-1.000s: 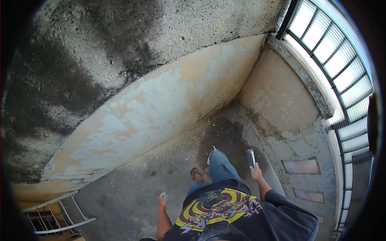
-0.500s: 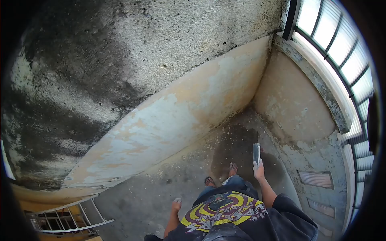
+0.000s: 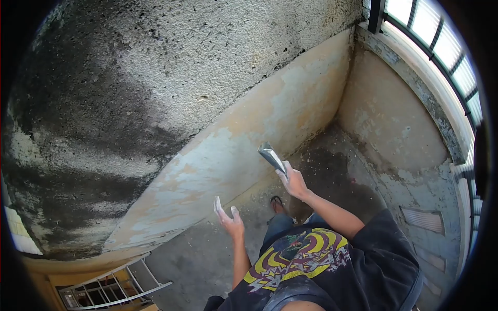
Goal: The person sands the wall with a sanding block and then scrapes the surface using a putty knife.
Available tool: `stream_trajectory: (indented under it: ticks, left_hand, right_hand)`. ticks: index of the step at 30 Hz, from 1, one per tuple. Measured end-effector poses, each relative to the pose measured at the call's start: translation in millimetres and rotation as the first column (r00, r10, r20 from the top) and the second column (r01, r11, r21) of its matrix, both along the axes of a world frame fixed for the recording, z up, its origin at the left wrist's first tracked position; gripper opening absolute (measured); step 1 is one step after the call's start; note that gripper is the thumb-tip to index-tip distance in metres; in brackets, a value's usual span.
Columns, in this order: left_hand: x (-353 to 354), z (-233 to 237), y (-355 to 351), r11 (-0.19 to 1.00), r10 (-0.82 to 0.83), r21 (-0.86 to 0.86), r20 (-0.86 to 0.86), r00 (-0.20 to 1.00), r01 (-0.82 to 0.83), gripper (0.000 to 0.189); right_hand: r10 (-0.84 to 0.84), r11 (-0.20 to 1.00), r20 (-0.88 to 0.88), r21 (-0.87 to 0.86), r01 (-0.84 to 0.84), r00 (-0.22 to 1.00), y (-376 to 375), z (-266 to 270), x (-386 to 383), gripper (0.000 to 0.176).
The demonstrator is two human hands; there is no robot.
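My right hand (image 3: pixel 293 182) is closed around one end of a grey, oblong hand tool (image 3: pixel 271 156) with a pale, shiny side. I cannot tell its exact kind. The tool points up and left and overlaps the lower wall (image 3: pixel 228 145), which has patches of pale and peach-coloured paint. Lower and to the left, my left hand (image 3: pixel 230 220) is raised with its fingers apart and nothing in it. White dust coats its fingers.
Rough, black-stained plaster (image 3: pixel 104 103) covers the upper wall. A metal ladder (image 3: pixel 111 287) lies at lower left. On the right stands a low wall (image 3: pixel 399 119) below barred, translucent panels (image 3: pixel 446 46). The concrete floor (image 3: pixel 202 259) has a dark, wet-looking patch (image 3: pixel 324 160).
My right hand has brought the grey tool up and left, tilting it toward the wall. My left hand has risen from beside the body and spread its fingers. The view has shifted slightly.
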State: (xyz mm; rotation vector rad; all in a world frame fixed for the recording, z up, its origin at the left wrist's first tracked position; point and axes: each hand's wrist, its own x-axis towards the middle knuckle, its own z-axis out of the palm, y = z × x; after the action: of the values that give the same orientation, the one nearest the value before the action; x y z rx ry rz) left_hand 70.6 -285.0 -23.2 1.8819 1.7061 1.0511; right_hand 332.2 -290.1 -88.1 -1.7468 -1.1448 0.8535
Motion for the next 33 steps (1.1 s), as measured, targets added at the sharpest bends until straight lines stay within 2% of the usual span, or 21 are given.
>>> stream_trajectory:
  ticks: [1, 2, 4, 7, 8, 10, 12, 14, 17, 19, 23, 26, 28, 33]
  left_hand:
    - [7.4, 11.4, 9.6, 0.993, -0.043, 0.103, -0.092, 0.995, 0.052, 0.067]
    - [9.5, 11.7, 22.0, 0.992, -0.045, 0.116, -0.087, 0.995, 0.055, 0.067]
    - [11.2, 12.6, 51.7, 0.944, -0.054, 0.309, -0.196, 0.979, 0.115, 0.077]
    - [3.5, 1.1, 100.8, 0.875, -0.010, 0.471, -0.214, 0.977, 0.112, 0.084]
    - [-2.8, -5.2, 111.9, 0.874, -0.024, 0.470, -0.211, 0.977, 0.123, 0.084]
    - [-12.6, -12.5, 136.4, 0.832, -0.006, 0.520, -0.342, 0.940, 0.195, 0.086]
    - [-23.7, -21.2, 155.1, 0.821, -0.022, 0.524, -0.371, 0.929, 0.228, 0.087]
    - [-35.2, -22.0, 163.0, 0.808, -0.035, 0.529, -0.396, 0.917, 0.259, 0.088]
    - [-39.0, -21.7, 183.4, 0.751, -0.020, 0.596, -0.411, 0.911, 0.285, 0.087]
    - [-46.9, -28.2, 184.4, 0.766, -0.016, 0.590, -0.378, 0.926, 0.254, 0.086]
    - [-51.3, -41.3, 197.8, 0.840, -0.009, 0.491, -0.411, 0.912, 0.230, 0.086]
    - [-50.4, -48.2, 207.5, 0.870, -0.010, 0.438, -0.447, 0.894, 0.228, 0.087]
    - [-55.4, -53.7, 205.2, 0.896, 0.004, 0.400, -0.438, 0.899, 0.191, 0.087]
    - [-54.8, -58.8, 208.0, 0.887, 0.004, 0.413, -0.456, 0.890, 0.208, 0.088]
  right_hand:
    - [0.003, 0.998, 0.041, 0.067, -0.005, 0.999, 13.6, -3.6, -12.0, 0.033]
    - [-0.002, 0.997, 0.047, 0.080, -0.002, 0.999, 26.7, -4.7, -23.0, 0.033]
    - [-0.033, 0.993, 0.061, 0.115, 0.026, 0.998, 50.3, -3.5, -46.5, 0.032]
    - [-0.125, 0.950, 0.066, 0.294, 0.100, 0.990, 95.4, 9.8, -71.0, 0.030]
    - [-0.147, 0.922, 0.069, 0.370, 0.112, 0.987, 105.4, 12.9, -77.7, 0.029]
    - [-0.155, 0.925, 0.063, 0.359, 0.122, 0.986, 129.3, 11.9, -76.8, 0.029]
    - [-0.170, 0.916, 0.187, 0.392, 0.086, 0.968, 142.5, -1.4, -77.0, 0.030]
    - [-0.179, 0.933, 0.193, 0.343, 0.105, 0.965, 135.8, -29.7, -80.3, 0.031]
    - [-0.184, 0.937, 0.224, 0.334, 0.103, 0.957, 147.4, -17.1, -81.5, 0.032]
    - [-0.154, 0.941, 0.248, 0.333, 0.065, 0.956, 150.5, -0.3, -91.5, 0.034]
    - [-0.162, 0.969, 0.185, 0.214, 0.122, 0.969, 144.5, -27.2, -93.9, 0.033]
    - [-0.190, 0.956, 0.199, 0.261, 0.135, 0.961, 157.1, -24.3, -85.4, 0.032]
    - [-0.143, 0.934, 0.254, 0.355, 0.045, 0.957, 158.2, 6.4, -90.6, 0.034]
    - [-0.148, 0.973, 0.238, 0.209, 0.098, 0.960, 143.5, -17.1, -92.9, 0.034]
